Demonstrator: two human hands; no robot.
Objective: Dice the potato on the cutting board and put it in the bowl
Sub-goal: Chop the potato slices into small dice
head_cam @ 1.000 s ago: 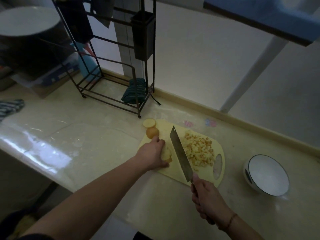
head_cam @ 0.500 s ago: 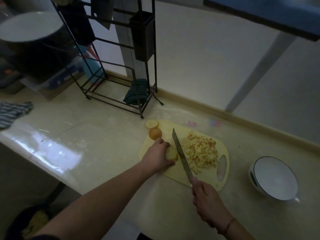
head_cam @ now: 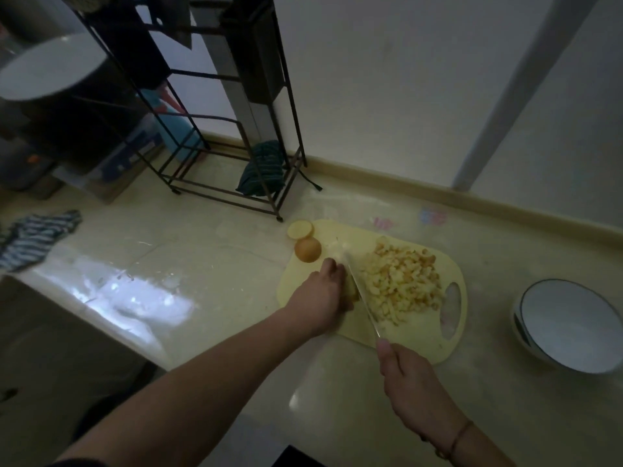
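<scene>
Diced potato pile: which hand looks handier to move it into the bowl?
Probably right. The right hand holds the knife beside the diced potato pile, nearer the bowl; the left hand steadies uncut potato.

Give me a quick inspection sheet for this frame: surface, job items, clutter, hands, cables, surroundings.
Surface: glossy pale counter.
Job's things: diced potato heaped on cutting board; two potato ends at its far-left corner; bowl holds nothing.
Clutter: striped cloth, wire rack.
Hands: left hand holds potato piece; right hand grips knife.
Cables: nothing seen.
Surroundings: white wall, dim light.
</scene>
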